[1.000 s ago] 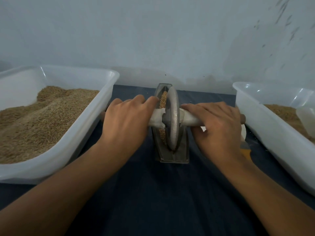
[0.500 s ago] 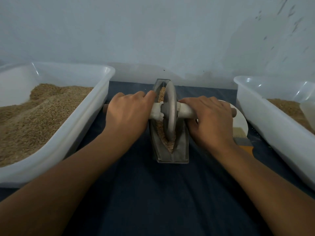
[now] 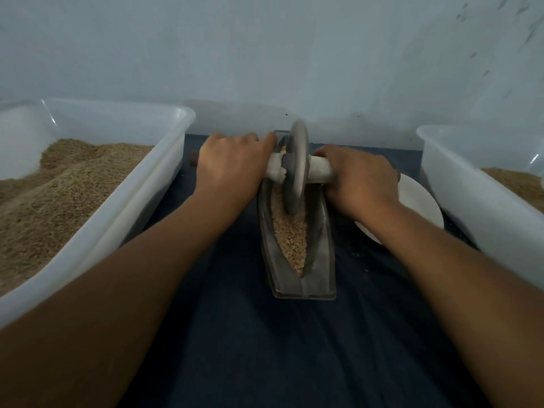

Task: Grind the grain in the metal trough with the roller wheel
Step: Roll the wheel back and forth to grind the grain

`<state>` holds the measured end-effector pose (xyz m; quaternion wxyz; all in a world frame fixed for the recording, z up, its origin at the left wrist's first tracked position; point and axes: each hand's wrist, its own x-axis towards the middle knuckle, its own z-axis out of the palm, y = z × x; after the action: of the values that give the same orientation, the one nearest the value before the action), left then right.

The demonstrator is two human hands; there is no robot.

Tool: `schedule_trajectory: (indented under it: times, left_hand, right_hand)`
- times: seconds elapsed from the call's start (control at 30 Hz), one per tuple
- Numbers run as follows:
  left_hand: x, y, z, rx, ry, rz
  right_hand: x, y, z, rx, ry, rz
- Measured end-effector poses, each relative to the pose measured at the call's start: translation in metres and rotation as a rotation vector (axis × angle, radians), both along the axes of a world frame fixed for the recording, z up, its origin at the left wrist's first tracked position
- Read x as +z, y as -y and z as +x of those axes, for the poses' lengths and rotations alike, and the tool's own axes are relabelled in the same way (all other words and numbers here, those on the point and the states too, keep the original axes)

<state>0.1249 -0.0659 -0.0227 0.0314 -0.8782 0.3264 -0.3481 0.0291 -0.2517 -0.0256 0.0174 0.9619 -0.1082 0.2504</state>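
Two bare forearms reach in from 7 and 5 o'clock across a dark blue cloth (image 3: 294, 348). The left hand (image 3: 232, 169) and right hand (image 3: 360, 184) each curl their fingers over the pale crosswise axle (image 3: 319, 170) of a grey metal roller wheel (image 3: 295, 169), standing upright. It sits toward the far end of a narrow boat-shaped metal trough (image 3: 319, 260) at centre, long axis running 6 to 12 o'clock, with crushed tan grain (image 3: 290, 231) inside. A white plastic tub of grain (image 3: 123, 195) lies at 9 o'clock, another white tub (image 3: 471, 184) at 3 o'clock, and a white round plate (image 3: 418, 198) is partly hidden behind the right wrist.
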Motion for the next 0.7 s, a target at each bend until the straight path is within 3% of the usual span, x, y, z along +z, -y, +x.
schedule_trajectory:
  times: [0.17, 0.33, 0.57, 0.7]
  left_hand:
    - [0.002, 0.010, 0.021, 0.003, -0.020, -0.031]
    - [-0.007, 0.008, 0.026, -0.002, -0.040, -0.096]
    - [-0.002, 0.007, 0.008, 0.023, 0.039, -0.024]
    - [-0.004, -0.002, -0.010, 0.022, 0.028, -0.042]
  right_hand:
    - [0.018, 0.011, 0.027, -0.061, -0.213, 0.053]
    - [0.024, 0.008, 0.034, -0.044, -0.163, -0.038]
    - [0.009, 0.006, 0.014, -0.060, -0.130, 0.054]
    - [0.006, -0.001, 0.003, -0.038, -0.077, -0.004]
